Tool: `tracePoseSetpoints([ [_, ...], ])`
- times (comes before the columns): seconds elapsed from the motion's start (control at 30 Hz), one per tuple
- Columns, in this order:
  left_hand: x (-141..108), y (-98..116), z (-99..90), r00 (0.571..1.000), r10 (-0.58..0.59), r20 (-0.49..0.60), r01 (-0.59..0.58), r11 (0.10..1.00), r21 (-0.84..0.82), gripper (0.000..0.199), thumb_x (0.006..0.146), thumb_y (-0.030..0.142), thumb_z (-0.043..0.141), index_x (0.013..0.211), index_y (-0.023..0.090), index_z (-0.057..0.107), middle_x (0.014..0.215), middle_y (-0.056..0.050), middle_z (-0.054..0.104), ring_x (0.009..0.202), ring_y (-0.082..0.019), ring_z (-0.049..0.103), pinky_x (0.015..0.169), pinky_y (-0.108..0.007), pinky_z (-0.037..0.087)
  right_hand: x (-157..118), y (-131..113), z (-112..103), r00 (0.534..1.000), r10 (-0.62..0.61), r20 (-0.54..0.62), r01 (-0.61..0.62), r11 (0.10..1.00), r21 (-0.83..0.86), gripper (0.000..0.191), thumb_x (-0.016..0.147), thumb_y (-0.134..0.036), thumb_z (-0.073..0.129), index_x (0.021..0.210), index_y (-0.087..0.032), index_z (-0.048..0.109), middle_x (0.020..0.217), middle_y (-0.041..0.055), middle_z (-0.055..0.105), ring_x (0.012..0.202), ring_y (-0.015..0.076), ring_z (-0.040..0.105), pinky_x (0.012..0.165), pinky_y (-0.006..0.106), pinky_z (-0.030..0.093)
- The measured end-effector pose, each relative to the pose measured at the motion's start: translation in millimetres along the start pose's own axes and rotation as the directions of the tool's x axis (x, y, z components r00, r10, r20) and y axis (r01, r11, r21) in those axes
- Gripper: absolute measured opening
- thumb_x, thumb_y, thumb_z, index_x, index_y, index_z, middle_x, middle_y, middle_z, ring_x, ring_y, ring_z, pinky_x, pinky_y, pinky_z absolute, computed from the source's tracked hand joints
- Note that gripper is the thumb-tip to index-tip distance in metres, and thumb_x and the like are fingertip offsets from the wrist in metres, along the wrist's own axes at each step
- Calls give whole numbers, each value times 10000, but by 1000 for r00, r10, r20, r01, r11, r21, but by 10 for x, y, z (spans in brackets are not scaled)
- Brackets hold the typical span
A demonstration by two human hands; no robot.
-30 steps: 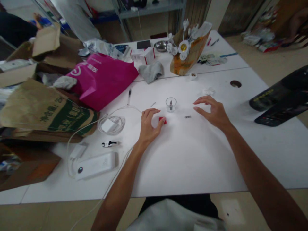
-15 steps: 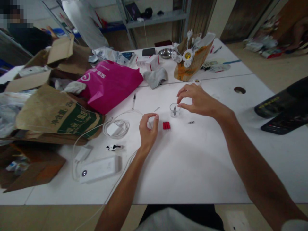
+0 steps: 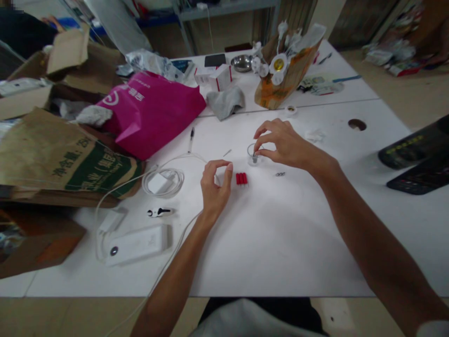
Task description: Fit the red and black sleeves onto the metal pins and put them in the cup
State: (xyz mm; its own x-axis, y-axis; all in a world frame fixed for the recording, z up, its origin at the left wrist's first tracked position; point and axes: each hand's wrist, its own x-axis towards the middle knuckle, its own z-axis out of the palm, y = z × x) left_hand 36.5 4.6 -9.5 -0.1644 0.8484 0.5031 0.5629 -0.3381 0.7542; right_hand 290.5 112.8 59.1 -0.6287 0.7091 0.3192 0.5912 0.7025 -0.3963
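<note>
My right hand (image 3: 280, 142) is at a small clear round container (image 3: 254, 160), its thumb and forefinger together at a small dark piece in the container's opening. Left of it, my left hand (image 3: 215, 187) hovers over the white table with thumb and fingers apart, holding nothing. Between the hands lie several red cylinders (image 3: 242, 179) side by side. A few small metal pieces (image 3: 279, 174) rest to the right of them, below my right hand. A thin small rod (image 3: 227, 153) lies above the red cylinders.
On the left are a charger with coiled cable (image 3: 159, 183), a white power bank (image 3: 138, 245), a clamp-like tool (image 3: 159, 212), a pen (image 3: 191, 139), a pink bag (image 3: 154, 112) and cardboard boxes. Behind stands a paper bag (image 3: 273, 91); dark bottle (image 3: 414, 145) at right.
My right thumb and forefinger have come down and closed in at the clear container. My left hand stays raised and apart. The whole view has tilted slightly downward.
</note>
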Motion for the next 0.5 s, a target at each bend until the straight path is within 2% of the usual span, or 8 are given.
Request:
tracePoseSetpoints([
  [0.17,1,4,1,1000,26,2,-26,999,-45,205,1180,442,679,1120,258,745,1127,-55,814,1130,-250,779,1083,-449,613,-5,37,32,1000,-23,-5,23,1000,-3,163,1050,-269,737,956,-294,867,1278,98,778,1250,375,631,1138,619,443],
  [0.5,8,-9,0,999,35,23,-34,999,-39,227,1180,468,671,1130,260,746,1139,-60,815,1138,-257,776,1092,-468,617,-2,29,50,1000,-12,3,12,1000,0,148,1019,-233,740,944,-284,857,1282,106,786,1258,385,642,1155,632,432],
])
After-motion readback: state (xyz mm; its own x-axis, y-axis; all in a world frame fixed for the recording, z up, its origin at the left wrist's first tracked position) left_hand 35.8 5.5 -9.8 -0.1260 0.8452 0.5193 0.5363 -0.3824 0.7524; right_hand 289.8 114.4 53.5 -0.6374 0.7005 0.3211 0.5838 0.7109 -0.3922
